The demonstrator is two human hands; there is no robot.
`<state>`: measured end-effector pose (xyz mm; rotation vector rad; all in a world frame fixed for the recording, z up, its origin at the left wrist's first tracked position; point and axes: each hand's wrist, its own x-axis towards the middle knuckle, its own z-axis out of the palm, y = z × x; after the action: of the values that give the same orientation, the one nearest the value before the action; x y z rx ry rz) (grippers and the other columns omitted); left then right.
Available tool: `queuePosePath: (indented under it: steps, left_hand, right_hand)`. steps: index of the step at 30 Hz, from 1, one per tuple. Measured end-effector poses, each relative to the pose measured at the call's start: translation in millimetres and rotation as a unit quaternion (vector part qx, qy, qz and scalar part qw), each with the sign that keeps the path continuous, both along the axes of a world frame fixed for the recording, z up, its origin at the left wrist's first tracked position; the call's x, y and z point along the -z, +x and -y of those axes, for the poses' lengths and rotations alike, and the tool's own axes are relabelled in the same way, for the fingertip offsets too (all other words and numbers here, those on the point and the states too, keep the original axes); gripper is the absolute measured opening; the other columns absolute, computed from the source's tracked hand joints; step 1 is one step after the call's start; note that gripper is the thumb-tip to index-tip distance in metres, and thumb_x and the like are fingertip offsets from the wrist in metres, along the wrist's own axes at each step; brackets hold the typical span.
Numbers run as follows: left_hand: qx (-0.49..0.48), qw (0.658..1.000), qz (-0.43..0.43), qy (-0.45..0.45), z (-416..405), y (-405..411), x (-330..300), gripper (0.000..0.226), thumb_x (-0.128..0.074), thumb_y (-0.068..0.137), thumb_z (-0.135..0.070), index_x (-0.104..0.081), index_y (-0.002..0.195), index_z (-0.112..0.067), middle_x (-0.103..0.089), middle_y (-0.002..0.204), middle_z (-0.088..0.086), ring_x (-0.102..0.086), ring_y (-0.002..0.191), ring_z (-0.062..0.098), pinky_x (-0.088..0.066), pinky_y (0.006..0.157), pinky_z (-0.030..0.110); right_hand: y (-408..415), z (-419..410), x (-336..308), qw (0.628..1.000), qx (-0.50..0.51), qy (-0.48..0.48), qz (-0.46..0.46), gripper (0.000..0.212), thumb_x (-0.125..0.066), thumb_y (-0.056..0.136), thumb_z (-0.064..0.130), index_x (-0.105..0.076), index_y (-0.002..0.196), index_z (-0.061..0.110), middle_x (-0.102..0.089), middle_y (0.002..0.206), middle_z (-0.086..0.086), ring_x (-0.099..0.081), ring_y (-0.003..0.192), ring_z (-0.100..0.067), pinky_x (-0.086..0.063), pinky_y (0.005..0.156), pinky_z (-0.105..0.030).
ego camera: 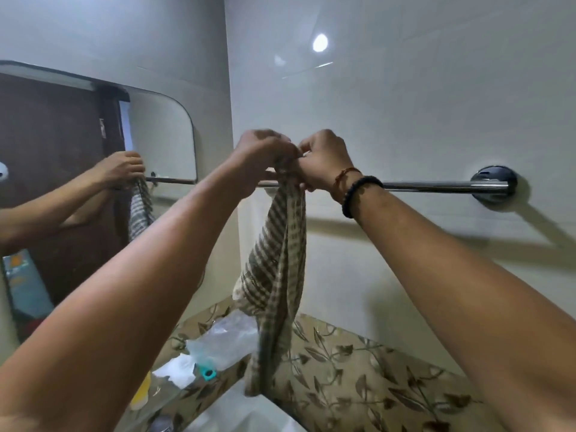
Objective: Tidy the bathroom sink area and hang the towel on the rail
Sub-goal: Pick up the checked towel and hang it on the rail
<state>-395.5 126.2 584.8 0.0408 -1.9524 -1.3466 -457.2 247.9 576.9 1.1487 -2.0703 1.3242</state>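
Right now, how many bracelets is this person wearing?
2, both on the right wrist: a black beaded bracelet and a thinner reddish one just nearer the hand. The left wrist looks bare, though its underside is hidden.

Brown-and-cream checked towel (pixel 274 275), chrome rail (pixel 436 185), leaf-patterned beige counter (pixel 358 369), black beaded bracelet (pixel 358 194).

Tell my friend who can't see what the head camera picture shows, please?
Two hands, left hand and right hand, bunch a striped towel at a shiny wall rail. The towel hangs down over a leaf-patterned counter. A mirror is on the left.
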Motion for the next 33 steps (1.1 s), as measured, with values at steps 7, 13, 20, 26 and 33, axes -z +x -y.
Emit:
queuePosePath:
  steps: [7,13,20,26,33]
  left_hand:
    - [0.083,0.983,0.127,-0.107,33.1,-20.7,40.2,0.017,-0.068,0.062,-0.018,-0.071,0.078,-0.011,-0.062,0.071,0.005,-0.061,0.067,0.019,-0.049,0.063,0.029]
    - [0.158,0.979,0.125,0.002,52.5,-35.5,52.5,0.018,-0.079,0.068,-0.005,-0.064,0.079,-0.003,-0.069,0.078,0.009,-0.071,0.067,0.019,-0.060,0.066,0.026]
    - [0.147,0.963,0.161,-0.156,63.2,-39.3,30.7,0.025,-0.081,0.071,-0.007,-0.069,0.090,0.004,-0.070,0.080,0.010,-0.067,0.074,0.025,-0.059,0.067,0.029]
    - [-0.127,0.970,0.123,-0.165,64.7,-54.0,6.7,0.023,-0.083,0.077,-0.022,-0.065,0.076,-0.008,-0.064,0.075,0.008,-0.058,0.062,0.020,-0.050,0.057,0.029]
    - [-0.035,0.985,-0.033,0.167,48.0,-70.1,-10.6,0.006,-0.071,0.083,-0.001,-0.072,0.077,-0.003,-0.073,0.081,0.017,-0.069,0.054,0.023,-0.054,0.052,0.027]
  right_hand:
    - [-12.0,-12.9,-12.8,0.972,-0.085,-0.141,0.167,0.024,-0.052,0.091,0.000,-0.072,0.081,0.006,-0.068,0.060,-0.014,-0.061,0.041,-0.019,-0.049,0.040,-0.024]
    - [-28.9,-32.6,-18.9,0.965,-0.023,-0.195,0.172,0.030,-0.053,0.086,0.000,-0.061,0.059,0.012,-0.055,0.046,-0.005,-0.045,0.032,-0.013,-0.038,0.037,-0.019]
    - [-37.2,-59.5,-34.3,0.946,0.039,-0.274,0.170,0.014,-0.064,0.089,0.011,-0.066,0.075,0.011,-0.059,0.050,-0.003,-0.048,0.032,-0.010,-0.040,0.037,-0.017]
    - [-38.7,-84.3,-43.0,0.930,0.048,-0.315,0.183,0.014,-0.062,0.094,0.018,-0.061,0.085,0.007,-0.072,0.069,-0.012,-0.069,0.051,-0.020,-0.055,0.045,-0.026]
    - [-55.1,-95.6,-37.2,0.943,0.165,-0.286,0.048,0.021,-0.070,0.079,0.014,-0.069,0.100,0.015,-0.071,0.099,-0.002,-0.071,0.088,-0.020,-0.062,0.074,-0.039]
